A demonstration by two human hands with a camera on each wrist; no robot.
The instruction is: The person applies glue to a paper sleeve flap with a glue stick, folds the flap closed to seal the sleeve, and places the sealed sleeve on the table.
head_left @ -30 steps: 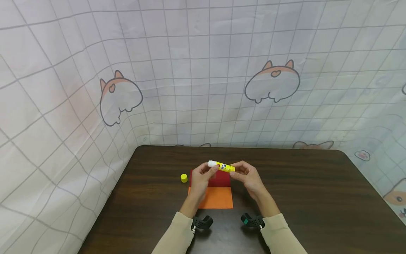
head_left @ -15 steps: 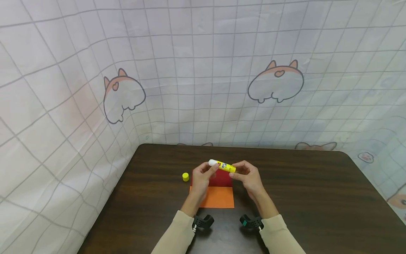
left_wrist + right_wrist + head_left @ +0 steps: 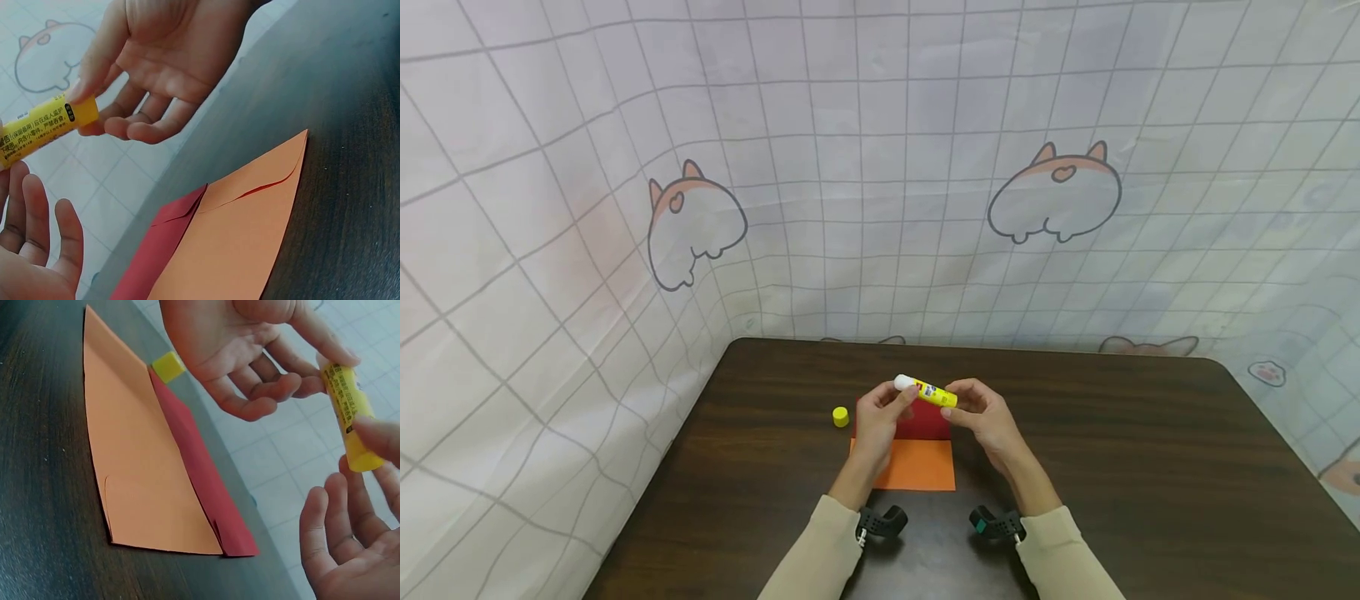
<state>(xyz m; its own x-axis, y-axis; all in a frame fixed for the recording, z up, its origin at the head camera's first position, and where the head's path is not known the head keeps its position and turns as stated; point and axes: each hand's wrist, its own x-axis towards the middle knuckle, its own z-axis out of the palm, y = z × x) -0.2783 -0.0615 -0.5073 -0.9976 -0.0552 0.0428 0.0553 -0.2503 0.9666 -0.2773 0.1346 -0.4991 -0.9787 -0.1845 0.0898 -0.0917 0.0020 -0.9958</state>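
A yellow glue stick (image 3: 928, 392) with a white tip is held in the air between both hands, tilted with its white end up to the left. My left hand (image 3: 876, 421) pinches it near the white end. The thumb and fingers of my right hand (image 3: 988, 417) pinch its yellow base, which shows well in the right wrist view. Below the hands lie an orange envelope (image 3: 919, 467) and, just behind it, a red envelope (image 3: 925, 425); the left forearm and hand cover part of their left side. The yellow cap (image 3: 840, 417) stands apart on the table, left of the red envelope.
The dark wooden table (image 3: 1120, 467) reaches far to the right of the hands. A white grid-patterned cloth (image 3: 880, 200) with cartoon animals hangs behind it and along the sides. Black bands (image 3: 882, 522) are worn at both wrists.
The glue stick's white end has tipped up slightly, with both hands still gripping it. The head view has shifted a little; the envelopes and cap stay where they were on the table.
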